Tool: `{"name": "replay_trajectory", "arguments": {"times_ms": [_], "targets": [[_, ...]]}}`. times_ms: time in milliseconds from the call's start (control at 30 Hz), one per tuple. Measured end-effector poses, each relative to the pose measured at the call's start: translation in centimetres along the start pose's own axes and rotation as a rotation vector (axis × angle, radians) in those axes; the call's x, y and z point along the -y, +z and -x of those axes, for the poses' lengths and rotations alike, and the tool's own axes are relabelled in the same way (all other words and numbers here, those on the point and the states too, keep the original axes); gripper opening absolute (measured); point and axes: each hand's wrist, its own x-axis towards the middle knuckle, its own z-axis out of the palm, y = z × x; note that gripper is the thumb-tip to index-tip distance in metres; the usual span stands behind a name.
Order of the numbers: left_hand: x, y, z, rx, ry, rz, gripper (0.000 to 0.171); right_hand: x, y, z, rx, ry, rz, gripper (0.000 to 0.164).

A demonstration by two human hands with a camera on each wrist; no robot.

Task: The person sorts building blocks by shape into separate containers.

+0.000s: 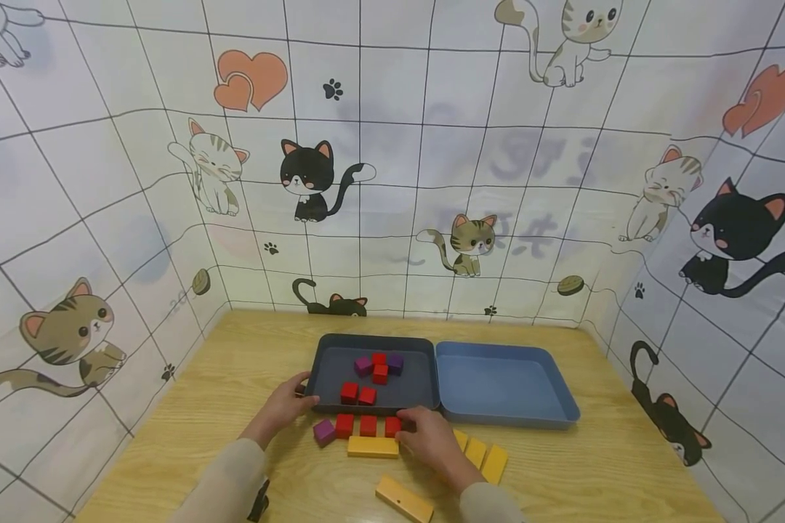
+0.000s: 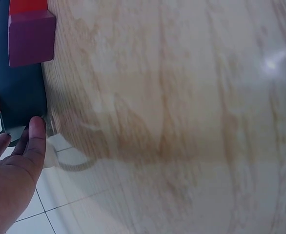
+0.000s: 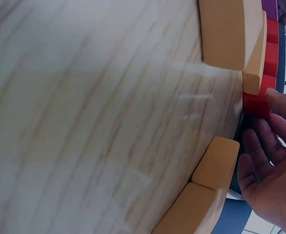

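Observation:
My left hand (image 1: 281, 408) grips the near left corner of the dark grey tray (image 1: 323, 363), thumb (image 2: 36, 129) at the corner. Inside that tray lie several red and purple cubes. Along its near side, on the table, runs a row: a purple cube (image 1: 324, 433), then red cubes (image 1: 344, 426). With thumb and finger, my right hand (image 1: 432, 437) pinches the rightmost red cube (image 3: 256, 101); its other fingers are spread. A yellow block (image 1: 373, 447) lies lengthwise in front of the red cubes.
To the right, a blue tray (image 1: 506, 385) stands against the dark one. Yellow blocks (image 1: 494, 465) lie by my right wrist, and another yellow block (image 1: 404, 500) lies askew nearer me. A cat-patterned cloth (image 1: 392, 145) encloses the wooden table (image 1: 262, 334) at back and sides.

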Motion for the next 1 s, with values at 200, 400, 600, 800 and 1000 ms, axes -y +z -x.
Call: {"name": "replay_trajectory", "arguments": {"times_ms": [200, 400, 600, 800, 1000], "targets": [[-0.1, -0.1, 0.1, -0.003, 0.017, 0.008, 0.059, -0.1, -0.1, 0.1, 0.008, 0.017, 0.002, 0.030], [-0.3, 0.0, 0.2, -0.005, 0.016, 0.026, 0.059, -0.1, -0.9, 0.6, 0.022, 0.081, -0.071, 0.031], [0.0, 0.2, 0.0, -0.007, 0.028, 0.021, 0.060, 0.3, -1.7, 0.8, 0.022, 0.135, -0.159, 0.032], [0.0, 0.2, -0.1, -0.005, 0.041, 0.022, 0.061, 0.4, -2.1, 0.7, 0.018, 0.164, -0.233, 0.035], [-0.1, 0.2, 0.0, 0.003, 0.025, 0.032, 0.061, 0.4, -2.5, 0.5, -0.006, 0.156, -0.243, 0.037]]}}
